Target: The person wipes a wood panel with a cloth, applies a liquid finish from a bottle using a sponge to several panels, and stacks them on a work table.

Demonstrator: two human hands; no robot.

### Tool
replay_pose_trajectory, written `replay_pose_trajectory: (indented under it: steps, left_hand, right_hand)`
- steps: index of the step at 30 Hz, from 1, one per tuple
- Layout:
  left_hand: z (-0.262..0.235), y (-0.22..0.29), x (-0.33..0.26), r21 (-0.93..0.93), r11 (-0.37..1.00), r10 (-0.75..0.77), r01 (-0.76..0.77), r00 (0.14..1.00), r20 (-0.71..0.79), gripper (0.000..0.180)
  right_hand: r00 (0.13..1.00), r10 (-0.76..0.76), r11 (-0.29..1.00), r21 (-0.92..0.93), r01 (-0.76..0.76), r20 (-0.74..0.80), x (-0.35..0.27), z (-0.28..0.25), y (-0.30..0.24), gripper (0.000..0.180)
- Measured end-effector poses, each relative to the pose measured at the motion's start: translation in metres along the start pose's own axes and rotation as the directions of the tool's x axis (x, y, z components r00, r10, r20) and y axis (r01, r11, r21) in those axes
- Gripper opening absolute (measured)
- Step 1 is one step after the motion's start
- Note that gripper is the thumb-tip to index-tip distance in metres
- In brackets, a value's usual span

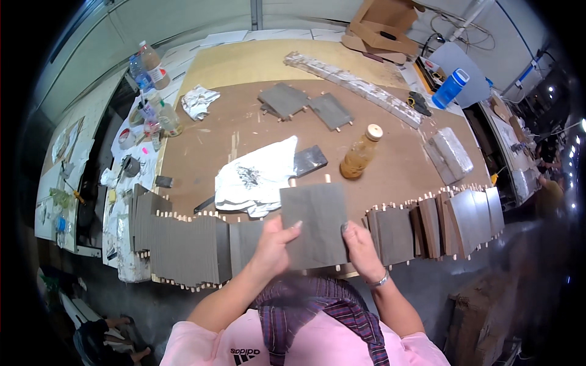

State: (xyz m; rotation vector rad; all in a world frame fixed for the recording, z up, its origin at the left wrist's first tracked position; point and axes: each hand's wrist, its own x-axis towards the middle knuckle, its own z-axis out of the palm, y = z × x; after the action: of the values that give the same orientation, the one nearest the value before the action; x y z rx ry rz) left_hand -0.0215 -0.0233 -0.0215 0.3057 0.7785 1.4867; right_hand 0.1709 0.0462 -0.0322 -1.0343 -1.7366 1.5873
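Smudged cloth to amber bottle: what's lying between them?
In the head view, a dark block lies between them, right beside the smudged cloth and apart from the amber bottle.

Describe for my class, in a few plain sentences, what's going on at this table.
A person holds up a grey panel with small wooden pegs at its ends, the left hand and right hand gripping opposite sides. Similar pegged panels line the near edge of the table, in a left row and a right row. Beyond the held panel lie a stained white cloth and a dark block; a capped bottle of amber liquid stands nearby.
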Motion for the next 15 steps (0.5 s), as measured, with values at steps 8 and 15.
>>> replay_pose_trajectory:
  steps: [8, 15]
  left_hand:
    - [-0.004, 0.011, -0.001, -0.020, 0.997, 0.078, -0.079, 0.997, -0.005, 0.033]
    - [0.002, 0.014, -0.008, 0.035, 0.999, 0.026, -0.027, 0.999, 0.040, 0.036]
  right_hand:
    - [0.959, 0.160, 0.985, 0.022, -0.170, 0.235, -0.047, -0.007, -0.005, 0.037]
    - [0.969, 0.210, 0.953, 0.194, -0.232, 0.126, -0.048, -0.012, -0.027, 0.019]
